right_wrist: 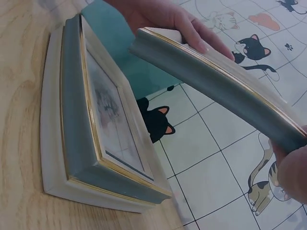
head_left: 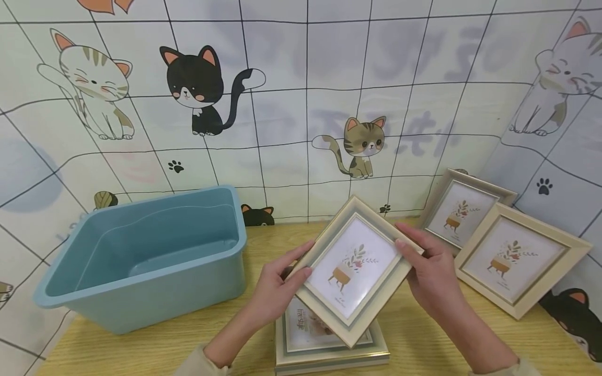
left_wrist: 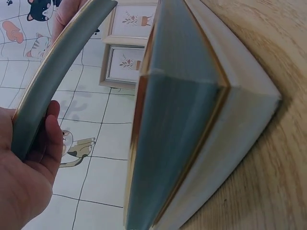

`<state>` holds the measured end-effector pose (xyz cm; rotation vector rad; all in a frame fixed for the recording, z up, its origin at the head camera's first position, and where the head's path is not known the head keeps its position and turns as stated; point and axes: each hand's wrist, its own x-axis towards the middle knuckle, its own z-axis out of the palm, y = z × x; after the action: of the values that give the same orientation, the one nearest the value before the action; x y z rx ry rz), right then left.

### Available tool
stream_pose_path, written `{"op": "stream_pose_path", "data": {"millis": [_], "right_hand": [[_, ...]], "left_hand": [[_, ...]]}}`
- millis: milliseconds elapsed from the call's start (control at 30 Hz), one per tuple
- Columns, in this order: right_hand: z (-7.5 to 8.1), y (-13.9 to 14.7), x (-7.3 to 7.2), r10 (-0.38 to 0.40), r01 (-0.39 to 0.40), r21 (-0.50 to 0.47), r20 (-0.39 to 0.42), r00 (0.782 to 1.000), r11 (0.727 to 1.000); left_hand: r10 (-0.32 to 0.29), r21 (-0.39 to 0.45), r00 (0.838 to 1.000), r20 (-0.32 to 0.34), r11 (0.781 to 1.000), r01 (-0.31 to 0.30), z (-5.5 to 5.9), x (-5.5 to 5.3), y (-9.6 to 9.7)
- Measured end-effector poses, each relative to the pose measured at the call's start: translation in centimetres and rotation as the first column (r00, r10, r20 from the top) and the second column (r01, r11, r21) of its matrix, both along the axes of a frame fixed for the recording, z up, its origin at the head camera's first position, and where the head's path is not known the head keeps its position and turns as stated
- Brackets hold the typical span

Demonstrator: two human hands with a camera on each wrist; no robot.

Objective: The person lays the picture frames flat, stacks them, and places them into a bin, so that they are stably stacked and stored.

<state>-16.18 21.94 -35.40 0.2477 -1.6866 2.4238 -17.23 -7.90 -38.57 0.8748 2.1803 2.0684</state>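
Both hands hold one cream and grey-green picture frame (head_left: 324, 308) tilted in the air, its plant-pot print facing up. My left hand (head_left: 277, 287) grips its left edge, thumb on the front and fingers behind. On the opposite edge my right hand (head_left: 435, 271) pinches it the same way, near the right corner. Below it lies a stack of picture frames (head_left: 331, 357) flat on the table; the top one bears a "freestyle" print, partly covered by the held frame. In the right wrist view the stack (right_wrist: 76, 105) shows a grey-green frame over a cream one.
A blue plastic tub (head_left: 164, 292) stands at the left of the wooden table (head_left: 263, 240). Two picture frames stand at the right: a cream one (head_left: 541, 282) in front of a beige one (head_left: 432, 209). Behind is a wall covering (head_left: 282, 172) with cat drawings.
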Motion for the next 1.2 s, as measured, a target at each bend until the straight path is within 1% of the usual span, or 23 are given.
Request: {"op": "stream_pose_path", "data": {"millis": [167,233,267,333,400,467,500,567,667,767,867,1000,1100,1200], "right_hand": [[-0.5,-0.1,0.8,-0.028,0.022,0.070,0.080,0.996,0.997],[-0.6,-0.1,1.1,-0.041,0.029,0.130,0.086,0.995,0.991],[-0.7,0.0,1.2,-0.050,0.034,0.179,0.086,0.995,0.983],[-0.9,0.1,1.5,-0.071,0.045,0.291,0.082,0.994,0.956],[-1.2,0.2,1.7,-0.092,0.054,0.397,0.077,0.993,0.916],[-1.5,0.2,2.1,-0.101,0.055,0.473,0.071,0.992,0.879],[-1.6,0.1,2.2,-0.099,0.055,0.497,0.063,0.993,0.866],[-2.0,0.0,2.5,-0.082,0.041,0.524,0.055,0.995,0.851],[-2.7,-0.3,3.0,-0.042,0.008,0.536,0.050,0.998,0.844],[-3.2,-0.5,3.3,-0.013,-0.032,0.540,0.079,0.997,0.841],[-3.6,-0.7,3.7,-0.012,-0.058,0.553,0.122,0.992,0.831],[-4.2,-0.8,4.1,-0.008,-0.103,0.575,0.187,0.982,0.811],[-4.6,-0.8,4.5,0.024,-0.153,0.575,0.226,0.974,0.804],[-5.0,-0.6,4.9,0.075,-0.195,0.557,0.231,0.970,0.807]], "left_hand": [[0.087,0.030,0.994,0.070,0.996,-0.089,-0.2,-0.3,-0.2],[0.115,0.047,0.989,0.097,0.992,-0.120,-0.3,-0.6,-0.4],[0.127,0.053,0.986,0.108,0.990,-0.133,-0.4,-0.8,-0.4],[0.152,0.055,0.980,0.127,0.986,-0.160,-0.4,-1.1,-0.6],[0.170,0.058,0.974,0.152,0.982,-0.180,-0.6,-1.4,-0.7],[0.199,0.060,0.966,0.167,0.976,-0.211,-0.8,-1.6,-0.8],[0.217,0.062,0.961,0.173,0.971,-0.231,-0.9,-1.6,-0.8],[0.262,0.062,0.950,0.173,0.959,-0.276,-1.1,-1.8,-0.8],[0.338,0.039,0.932,0.132,0.938,-0.346,-1.5,-2.0,-0.9],[0.382,-0.002,0.920,0.090,0.924,-0.383,-1.9,-2.2,-1.0],[0.390,-0.049,0.917,0.083,0.921,-0.387,-2.3,-2.2,-1.2],[0.401,-0.113,0.913,0.076,0.913,-0.391,-2.7,-2.3,-1.4],[0.407,-0.144,0.911,0.063,0.907,-0.395,-3.0,-2.2,-1.4],[0.404,-0.154,0.913,0.054,0.907,-0.392,-3.3,-2.1,-1.5]]}}
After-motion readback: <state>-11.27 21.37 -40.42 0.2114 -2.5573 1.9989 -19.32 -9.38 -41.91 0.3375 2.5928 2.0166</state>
